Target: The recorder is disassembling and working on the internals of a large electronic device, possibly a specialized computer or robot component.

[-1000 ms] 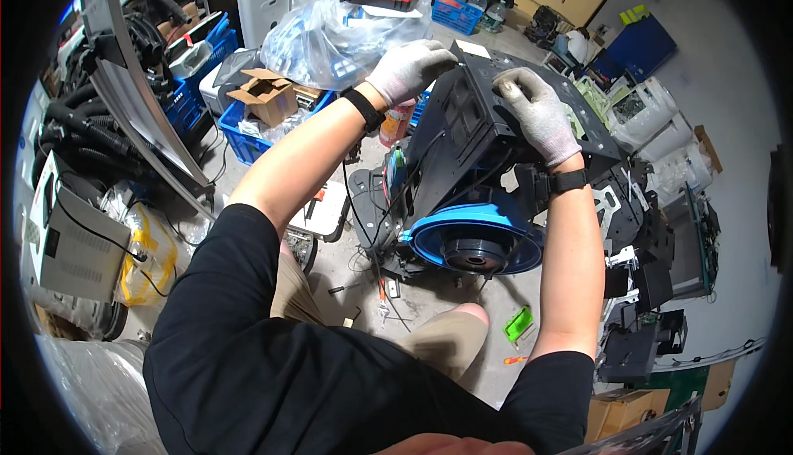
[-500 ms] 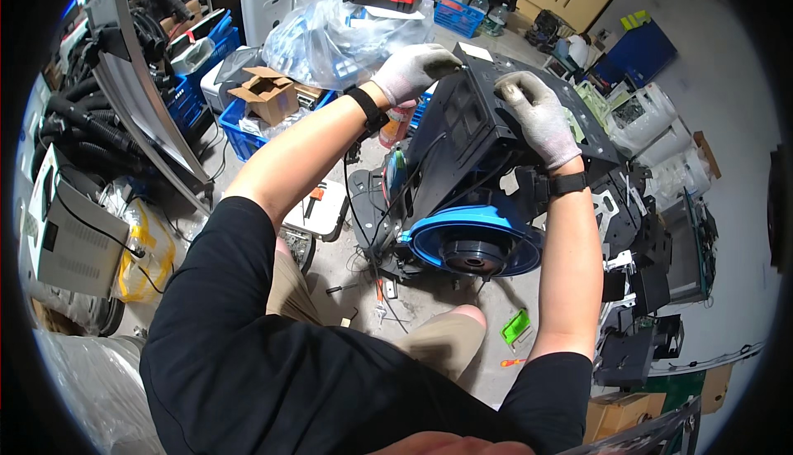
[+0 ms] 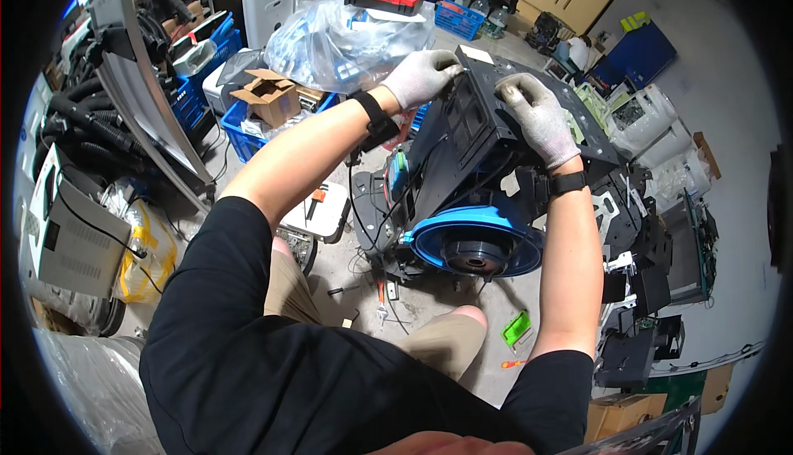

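Note:
A large black machine housing (image 3: 435, 153) stands tilted in front of me, with a blue ring (image 3: 425, 236) around a black round hub (image 3: 474, 257) at its near end. My left hand (image 3: 423, 80), in a pale work glove, has its fingers bent over the housing's upper left edge, by a rectangular recessed frame. On the upper right edge my right hand (image 3: 537, 116), gloved too, is closed with thumb and fingers at the rim. Part of what its fingertips grip is hidden. Black cables (image 3: 351, 199) hang down the housing's left side.
On the floor lie an adjustable wrench (image 3: 382, 302), a green tray (image 3: 516, 328) and an orange screwdriver (image 3: 513, 364). A blue crate (image 3: 244, 140) with an open cardboard box (image 3: 270, 100) stands left. Black and white machine parts (image 3: 628, 285) crowd the right wall.
My left hand has shifted slightly, and its fingers are now more bent over the housing's edge. My right hand has stayed in nearly the same place.

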`<state>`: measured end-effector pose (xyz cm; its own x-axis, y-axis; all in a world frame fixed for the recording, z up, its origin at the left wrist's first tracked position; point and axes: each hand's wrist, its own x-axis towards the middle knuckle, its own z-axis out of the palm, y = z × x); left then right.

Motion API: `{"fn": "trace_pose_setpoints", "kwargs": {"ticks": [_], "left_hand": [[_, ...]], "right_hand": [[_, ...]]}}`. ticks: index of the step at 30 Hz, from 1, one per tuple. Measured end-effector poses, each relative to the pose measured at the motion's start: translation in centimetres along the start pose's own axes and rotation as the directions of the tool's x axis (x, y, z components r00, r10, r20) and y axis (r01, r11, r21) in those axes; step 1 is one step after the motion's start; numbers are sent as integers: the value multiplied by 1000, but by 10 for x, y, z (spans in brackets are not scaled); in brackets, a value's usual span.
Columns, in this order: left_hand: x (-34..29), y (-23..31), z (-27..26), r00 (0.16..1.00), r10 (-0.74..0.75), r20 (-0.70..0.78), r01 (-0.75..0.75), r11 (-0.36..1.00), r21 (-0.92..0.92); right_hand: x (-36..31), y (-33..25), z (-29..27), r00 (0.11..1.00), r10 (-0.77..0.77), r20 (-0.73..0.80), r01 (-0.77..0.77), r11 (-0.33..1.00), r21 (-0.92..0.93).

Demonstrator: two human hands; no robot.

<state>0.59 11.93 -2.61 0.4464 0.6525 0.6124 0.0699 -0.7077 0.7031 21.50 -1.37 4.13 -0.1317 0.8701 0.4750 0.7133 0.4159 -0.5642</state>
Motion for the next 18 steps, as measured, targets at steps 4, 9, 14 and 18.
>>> {"fn": "trace_pose_setpoints", "kwargs": {"ticks": [4,9,14,18], "left_hand": [[0,15,3,912,-369,179,410,825,-389],[-14,22,3,945,-307,114,319,782,-535],[-34,18,-3,969,245,-34,-230,943,238],[-10,12,-3,972,232,-44,-208,929,307]], "right_hand": [[0,1,2,1000,2,-5,-2,1000,23],[-1,2,0,1000,17,-20,-17,1000,-9],[-2,-1,-1,1000,13,-11,-13,998,-68],[-2,-6,-2,1000,14,-10,-15,995,-98]]}}
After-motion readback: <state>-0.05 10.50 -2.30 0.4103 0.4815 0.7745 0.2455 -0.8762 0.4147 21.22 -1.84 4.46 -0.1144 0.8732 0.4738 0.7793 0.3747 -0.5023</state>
